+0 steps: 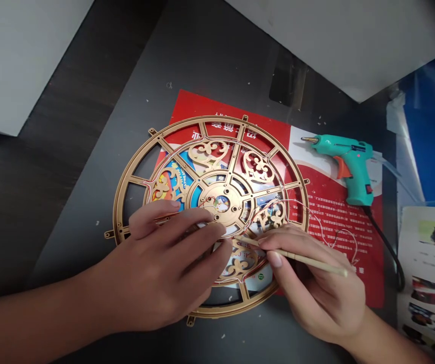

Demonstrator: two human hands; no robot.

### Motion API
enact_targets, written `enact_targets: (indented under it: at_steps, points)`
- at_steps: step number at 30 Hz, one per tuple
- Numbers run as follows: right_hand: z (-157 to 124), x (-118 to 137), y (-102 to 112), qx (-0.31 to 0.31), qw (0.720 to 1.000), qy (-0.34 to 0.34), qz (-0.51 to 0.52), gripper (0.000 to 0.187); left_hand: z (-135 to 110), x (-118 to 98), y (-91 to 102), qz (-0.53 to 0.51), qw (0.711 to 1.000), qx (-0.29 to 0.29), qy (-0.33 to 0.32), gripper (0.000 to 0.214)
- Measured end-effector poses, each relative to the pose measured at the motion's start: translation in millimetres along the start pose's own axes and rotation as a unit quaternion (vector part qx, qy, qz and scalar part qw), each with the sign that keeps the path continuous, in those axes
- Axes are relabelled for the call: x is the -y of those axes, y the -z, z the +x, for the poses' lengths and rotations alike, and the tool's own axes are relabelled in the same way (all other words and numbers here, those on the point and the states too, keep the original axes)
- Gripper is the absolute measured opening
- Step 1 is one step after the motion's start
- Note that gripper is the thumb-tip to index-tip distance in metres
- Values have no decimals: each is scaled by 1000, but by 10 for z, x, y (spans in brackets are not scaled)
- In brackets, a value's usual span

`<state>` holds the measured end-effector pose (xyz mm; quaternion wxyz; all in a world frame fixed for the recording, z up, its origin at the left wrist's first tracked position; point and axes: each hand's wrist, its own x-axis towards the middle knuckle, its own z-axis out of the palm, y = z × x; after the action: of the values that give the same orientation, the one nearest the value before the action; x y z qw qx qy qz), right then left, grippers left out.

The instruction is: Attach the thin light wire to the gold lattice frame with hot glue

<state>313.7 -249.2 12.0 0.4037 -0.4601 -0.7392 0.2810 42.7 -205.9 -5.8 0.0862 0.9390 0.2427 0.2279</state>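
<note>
A thin pale bamboo stick is being pinched in the clenched grip of the right hand, its tip being aimed left across the round gold filigree wheel, which is being pressed under the loosely spread left hand.

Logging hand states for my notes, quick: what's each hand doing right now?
Left hand: open, fingers resting on the gold wheel frame, holding nothing.
Right hand: closed, pinching a thin wooden stick.

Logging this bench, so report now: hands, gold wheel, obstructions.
Left hand pressed on gold openwork wheel. Right hand pinching thin wooden stick, tip over the wheel. Thin wire looped off wheel's right side. Teal glue gun on red flyer.
</note>
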Motion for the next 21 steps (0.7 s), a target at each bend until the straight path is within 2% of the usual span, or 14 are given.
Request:
enact_targets:
  at_steps: [14,21]
  points:
    - [6,3,21,14,1000,-7,-18,33,26,1,-6,-40,998,31,35,25]
    - [-56,-23,5,-9,1000,-19,-2,33,28,6,-28,-14,1000,-4,4,23]
